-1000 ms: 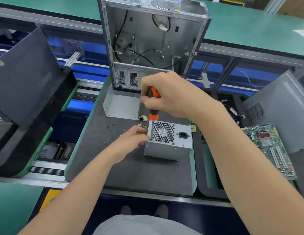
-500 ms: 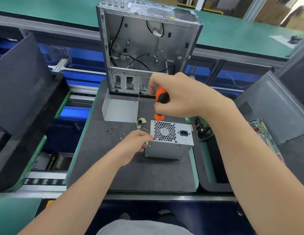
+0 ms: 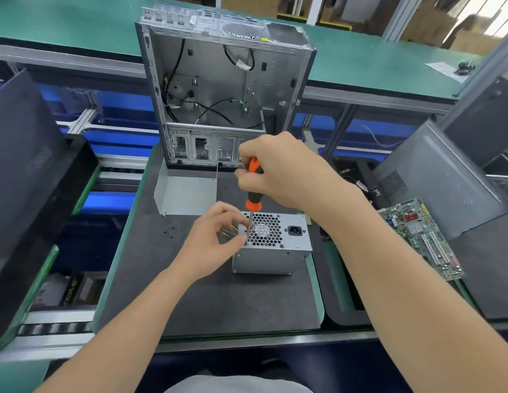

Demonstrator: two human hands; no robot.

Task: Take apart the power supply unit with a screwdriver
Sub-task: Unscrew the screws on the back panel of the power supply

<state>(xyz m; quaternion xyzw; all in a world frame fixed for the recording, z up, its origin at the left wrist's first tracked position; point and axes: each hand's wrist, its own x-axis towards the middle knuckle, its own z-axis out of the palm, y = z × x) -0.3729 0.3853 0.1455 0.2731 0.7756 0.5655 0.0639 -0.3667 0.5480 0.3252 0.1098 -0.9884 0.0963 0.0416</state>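
A silver power supply unit [image 3: 278, 252] stands on the dark mat [image 3: 213, 304], its honeycomb fan grille and black power socket facing up. My right hand [image 3: 284, 168] grips the orange and black screwdriver [image 3: 253, 184] upright, its shaft reaching down to the near left corner of the grille. My left hand [image 3: 211, 239] holds the unit's left edge, fingertips pinched close around the shaft near its tip. Yellow wires show behind those fingers.
An emptied computer case [image 3: 218, 89] stands upright behind the unit, with a grey metal panel [image 3: 187, 194] lying before it. Loose screws [image 3: 170, 231] lie on the mat at left. A green motherboard [image 3: 423, 236] lies right, beside grey case covers [image 3: 434, 177]. Dark panels [image 3: 28, 177] lean at left.
The screwdriver has come down from the far left corner of the grille to its near left corner. My left fingers have moved up from the unit's side to the shaft.
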